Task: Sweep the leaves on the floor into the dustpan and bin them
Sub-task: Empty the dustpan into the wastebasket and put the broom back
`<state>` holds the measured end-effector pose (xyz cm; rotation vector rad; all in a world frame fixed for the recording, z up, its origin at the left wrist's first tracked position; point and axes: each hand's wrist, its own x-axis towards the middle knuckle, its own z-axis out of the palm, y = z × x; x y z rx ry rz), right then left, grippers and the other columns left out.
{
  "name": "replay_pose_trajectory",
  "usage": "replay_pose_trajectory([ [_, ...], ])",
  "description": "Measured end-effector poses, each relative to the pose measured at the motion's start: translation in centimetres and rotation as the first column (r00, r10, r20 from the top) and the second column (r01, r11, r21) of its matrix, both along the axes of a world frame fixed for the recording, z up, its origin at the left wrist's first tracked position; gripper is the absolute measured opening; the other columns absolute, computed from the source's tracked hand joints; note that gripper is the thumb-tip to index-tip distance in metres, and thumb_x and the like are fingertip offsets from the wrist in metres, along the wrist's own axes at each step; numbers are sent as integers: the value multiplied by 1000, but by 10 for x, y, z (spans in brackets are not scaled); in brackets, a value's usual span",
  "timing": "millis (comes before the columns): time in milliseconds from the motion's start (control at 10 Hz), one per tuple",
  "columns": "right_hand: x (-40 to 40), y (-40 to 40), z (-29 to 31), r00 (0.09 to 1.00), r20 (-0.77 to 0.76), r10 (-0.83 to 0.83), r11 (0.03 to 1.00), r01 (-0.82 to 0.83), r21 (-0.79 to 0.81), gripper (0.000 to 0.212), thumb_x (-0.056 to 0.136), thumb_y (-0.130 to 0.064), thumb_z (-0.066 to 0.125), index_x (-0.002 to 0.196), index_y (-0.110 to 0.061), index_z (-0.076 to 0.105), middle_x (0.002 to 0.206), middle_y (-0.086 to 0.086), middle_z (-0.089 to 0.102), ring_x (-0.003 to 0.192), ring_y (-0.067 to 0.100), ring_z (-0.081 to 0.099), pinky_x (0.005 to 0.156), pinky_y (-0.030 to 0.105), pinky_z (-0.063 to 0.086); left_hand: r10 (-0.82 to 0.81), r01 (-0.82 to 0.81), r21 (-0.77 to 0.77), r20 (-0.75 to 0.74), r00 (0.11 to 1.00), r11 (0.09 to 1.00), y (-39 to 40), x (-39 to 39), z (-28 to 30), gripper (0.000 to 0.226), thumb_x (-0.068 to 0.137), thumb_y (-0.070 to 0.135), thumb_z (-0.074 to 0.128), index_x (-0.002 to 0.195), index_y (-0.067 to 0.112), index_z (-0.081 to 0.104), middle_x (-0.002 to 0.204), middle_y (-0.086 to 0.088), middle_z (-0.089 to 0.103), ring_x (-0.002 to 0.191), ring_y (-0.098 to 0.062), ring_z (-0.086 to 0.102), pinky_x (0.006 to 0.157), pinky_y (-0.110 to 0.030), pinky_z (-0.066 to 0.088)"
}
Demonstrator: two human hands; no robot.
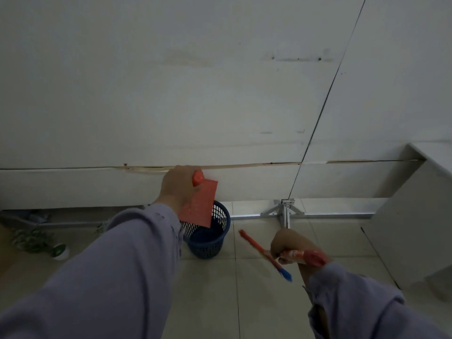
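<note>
My left hand point(177, 185) grips the dustpan point(199, 204) by its handle, tipped steeply over the blue bin point(208, 237); I take this for the emptying step; my right hand point(287, 244) is closed round the brush point(265, 255); no leaves visible in the pan; next, maybe a shake, keeping its lip inside the rim.

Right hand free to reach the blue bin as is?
Probably not free: the right hand is shut on the brush. The path to the blue bin looks open over bare floor; only the dustpan hangs over it.
</note>
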<state>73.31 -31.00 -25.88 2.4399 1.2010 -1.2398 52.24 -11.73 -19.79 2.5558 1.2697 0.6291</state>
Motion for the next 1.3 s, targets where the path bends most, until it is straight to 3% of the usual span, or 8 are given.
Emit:
replay_pose_trajectory([
  [100, 19, -3, -17, 981, -123, -151, 984, 160, 71, 46, 74, 2, 61, 119, -1, 64, 121, 24, 63, 55, 14, 60, 50, 14, 43, -111, 128, 107, -151, 982, 986, -5, 18, -29, 20, 73, 13, 68, 90, 21, 67, 89, 0, 70, 83, -25, 65, 67, -28, 43],
  [300, 39, 3, -40, 982, 109, 155, 981, -140, -133, 31, 86, -25, 62, 109, -6, 70, 94, 5, 72, 96, 17, 66, 93, 27, 49, -243, 327, 138, -422, 873, 935, -19, 40, -79, 18, 71, 10, 71, 85, 21, 69, 87, 5, 72, 76, -23, 68, 55, -30, 49],
  [500, 53, 11, -64, 970, 146, 196, 967, -166, -195, 24, 81, -28, 64, 95, -10, 72, 77, 7, 61, 80, 17, 58, 82, 23, 46, -304, 378, 39, -522, 797, 925, -17, 43, -100, 21, 81, 9, 60, 97, 19, 67, 102, 1, 67, 88, -29, 62, 64, -37, 53],
  [700, 48, 17, -64, 961, 211, 180, 956, -121, -266, 17, 80, -25, 65, 70, -11, 64, 62, 0, 48, 77, 14, 52, 74, 24, 41, -355, 462, 117, -486, 799, 879, -23, 41, -102, 28, 51, -4, 80, 67, 15, 68, 68, -2, 69, 55, -26, 62, 40, -29, 50],
  [800, 48, 20, -69, 973, 180, 148, 968, -106, -227, 32, 82, -28, 64, 108, -10, 70, 86, 5, 64, 85, 15, 56, 81, 25, 46, -364, 478, 144, -475, 801, 866, -24, 41, -101, 28, 49, -4, 81, 65, 15, 68, 66, -2, 69, 53, -26, 62, 38, -29, 50],
  [1100, 31, 25, -59, 993, 115, -14, 995, 24, -92, 27, 85, -22, 61, 107, -9, 69, 113, 5, 69, 101, 17, 64, 80, 25, 48, -318, 453, 59, -632, 706, 889, -19, 55, -79, 26, 86, 13, 54, 108, 24, 61, 109, 7, 63, 95, -22, 62, 65, -33, 51],
  [1200, 39, 23, -49, 924, -200, -327, 930, 352, 103, 29, 89, -17, 55, 113, -6, 66, 113, 13, 68, 77, 21, 62, 61, 24, 45, -303, 439, 114, -570, 764, 891, -17, 61, -58, 19, 90, 20, 54, 106, 24, 62, 107, 6, 66, 91, -21, 64, 59, -30, 42],
  [1300, 41, 13, -28, 687, -483, -543, 726, 673, 141, 15, 95, -11, 50, 83, -5, 57, 65, 9, 62, 35, 9, 54, 33, 16, 40, -277, 391, 148, -487, 828, 908, -15, 70, -21, 17, 88, 22, 55, 102, 24, 65, 108, 4, 67, 91, -23, 64, 65, -27, 38],
])
